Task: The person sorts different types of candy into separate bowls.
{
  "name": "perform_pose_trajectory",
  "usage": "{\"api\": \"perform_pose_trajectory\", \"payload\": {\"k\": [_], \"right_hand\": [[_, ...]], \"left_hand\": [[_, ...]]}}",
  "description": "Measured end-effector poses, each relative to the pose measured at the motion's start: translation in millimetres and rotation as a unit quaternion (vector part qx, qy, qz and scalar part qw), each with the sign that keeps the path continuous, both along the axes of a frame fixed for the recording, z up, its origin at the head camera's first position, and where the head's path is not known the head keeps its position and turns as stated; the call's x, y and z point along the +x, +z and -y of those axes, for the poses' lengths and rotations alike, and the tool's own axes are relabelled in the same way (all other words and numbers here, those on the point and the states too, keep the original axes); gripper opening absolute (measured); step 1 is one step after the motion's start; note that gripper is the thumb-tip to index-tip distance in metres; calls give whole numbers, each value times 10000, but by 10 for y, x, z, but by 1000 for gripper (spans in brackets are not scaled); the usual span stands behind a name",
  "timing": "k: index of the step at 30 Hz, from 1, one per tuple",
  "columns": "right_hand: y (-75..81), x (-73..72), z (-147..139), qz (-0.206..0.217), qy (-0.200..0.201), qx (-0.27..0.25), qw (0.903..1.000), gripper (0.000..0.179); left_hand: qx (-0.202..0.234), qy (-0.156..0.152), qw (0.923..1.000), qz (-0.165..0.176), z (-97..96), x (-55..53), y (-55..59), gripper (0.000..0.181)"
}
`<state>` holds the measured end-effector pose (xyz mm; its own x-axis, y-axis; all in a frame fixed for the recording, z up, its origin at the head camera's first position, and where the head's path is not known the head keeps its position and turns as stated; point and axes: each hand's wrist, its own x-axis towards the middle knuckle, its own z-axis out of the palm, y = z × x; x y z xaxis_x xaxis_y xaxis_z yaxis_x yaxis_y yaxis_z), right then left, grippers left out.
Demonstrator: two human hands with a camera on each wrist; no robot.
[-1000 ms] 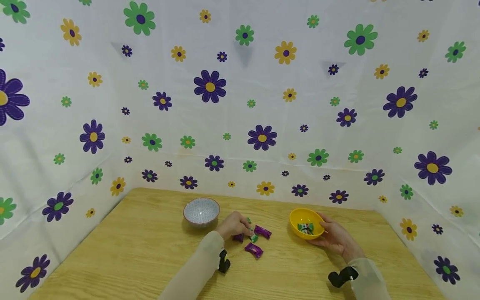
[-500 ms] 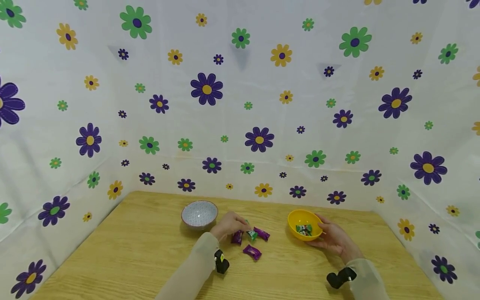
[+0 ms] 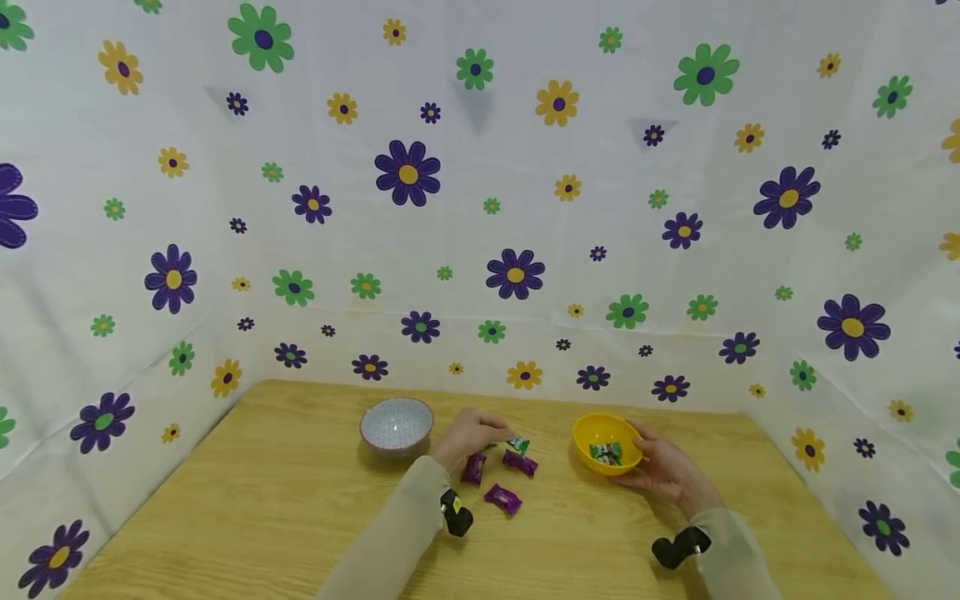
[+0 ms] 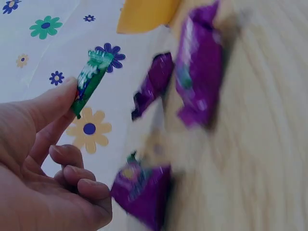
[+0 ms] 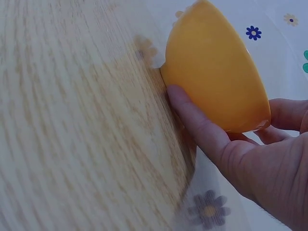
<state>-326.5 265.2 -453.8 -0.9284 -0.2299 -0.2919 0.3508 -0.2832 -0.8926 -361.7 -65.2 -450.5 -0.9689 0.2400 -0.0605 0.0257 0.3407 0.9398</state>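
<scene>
My left hand (image 3: pixel 469 435) pinches a green-wrapped candy (image 3: pixel 517 444) between thumb and forefinger. In the left wrist view that green candy (image 4: pixel 90 82) is raised at the fingertips, the other fingers curled toward the palm. Below and beside the hand lie three purple-wrapped candies on the table: one (image 3: pixel 474 468) by the wrist, one (image 3: pixel 521 462) under the held candy, one (image 3: pixel 503 499) nearer the front. A bit of green wrapper peeks out behind the fingers. My right hand (image 3: pixel 662 472) holds a yellow bowl (image 3: pixel 587 461) by its right side, thumb low near the base. Green candies (image 3: pixel 606 453) lie inside.
A patterned grey-white bowl (image 3: pixel 397 427) with a reddish rim stands left of my left hand. The wooden table (image 3: pixel 247 500) ends against a white flowered cloth (image 3: pixel 450 225) at the back and sides. Black cameras (image 3: pixel 456 514) are strapped to both wrists.
My left hand has picked up a green candy from among the purple ones and moved it slightly up and right. My right hand keeps holding the yellow bowl in place.
</scene>
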Motion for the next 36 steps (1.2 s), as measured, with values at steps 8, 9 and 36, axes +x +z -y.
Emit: {"api": "perform_pose_trajectory", "payload": {"k": [8,9,36], "right_hand": [[-31,28,19,-8,-83,73,9999,55],[-34,28,21,1,-100,83,9999,55],[-36,6,-25,-46,-55,10,10000,55]], "left_hand": [[294,158,9994,15,-223,15,-6,26],[371,173,9992,15,-256,14,-4,25],[658,996,9928,-119,-1049,146,64,10]]}}
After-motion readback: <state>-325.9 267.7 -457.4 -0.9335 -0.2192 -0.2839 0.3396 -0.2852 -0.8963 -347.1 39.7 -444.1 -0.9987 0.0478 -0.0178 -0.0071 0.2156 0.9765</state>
